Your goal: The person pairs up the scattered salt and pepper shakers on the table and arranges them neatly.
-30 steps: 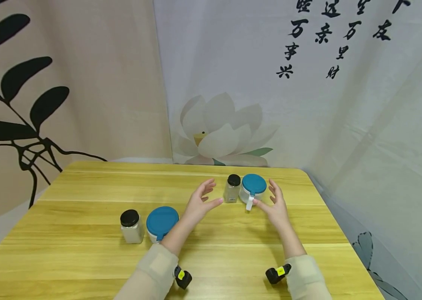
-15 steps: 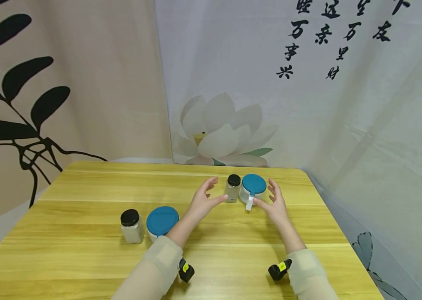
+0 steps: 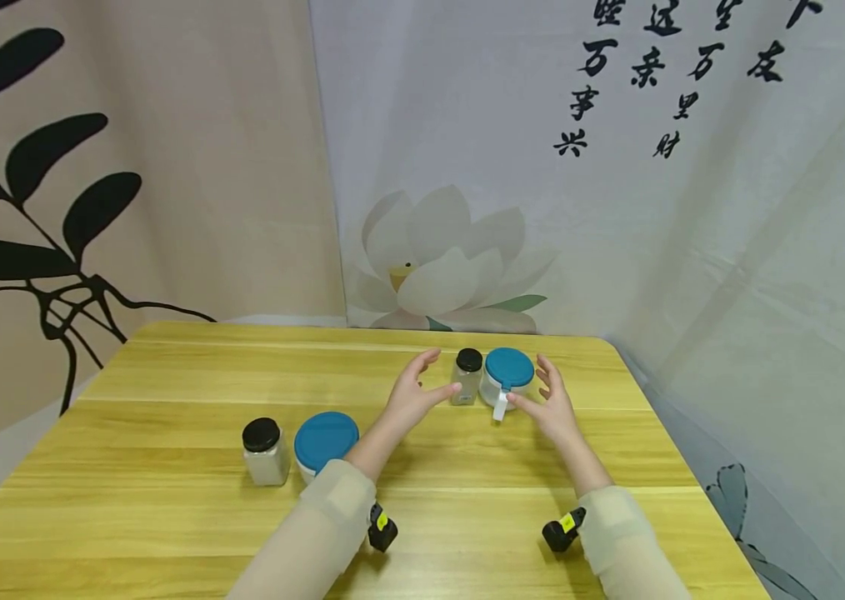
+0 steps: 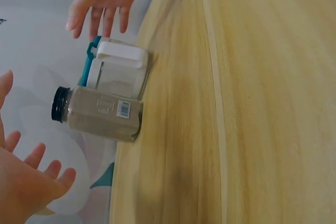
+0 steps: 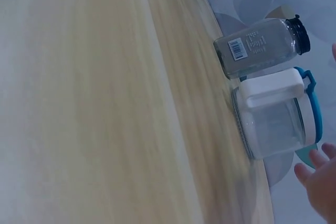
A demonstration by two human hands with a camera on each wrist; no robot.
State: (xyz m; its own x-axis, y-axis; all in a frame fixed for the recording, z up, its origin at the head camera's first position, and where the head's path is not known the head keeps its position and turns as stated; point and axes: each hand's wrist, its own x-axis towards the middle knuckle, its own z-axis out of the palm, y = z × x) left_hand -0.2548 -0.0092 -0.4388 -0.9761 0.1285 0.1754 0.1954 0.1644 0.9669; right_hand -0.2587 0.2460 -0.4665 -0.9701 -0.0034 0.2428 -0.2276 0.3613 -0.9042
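Arms (image 3: 340,521) are stretching forward over the bench (image 3: 467,542), leaning inward toward each other. The left hand (image 3: 413,396) is hovering just left of the black-capped jar (image 3: 467,387), its thumb standing apart from its gently curving fingers. The right hand (image 3: 555,408) is hovering just right of the blue-lidded jar (image 3: 509,367), its thumb and fingers likewise keeping apart; whether the thumb is touching the white handle (image 3: 500,407) I cannot tell. Both jars are standing upright, side by side, near the far edge, between the hands. Another black-topped jar (image 3: 268,467) and a blue-topped jar (image 3: 326,437), partly hiding behind an arm, are standing nearer, to the left.
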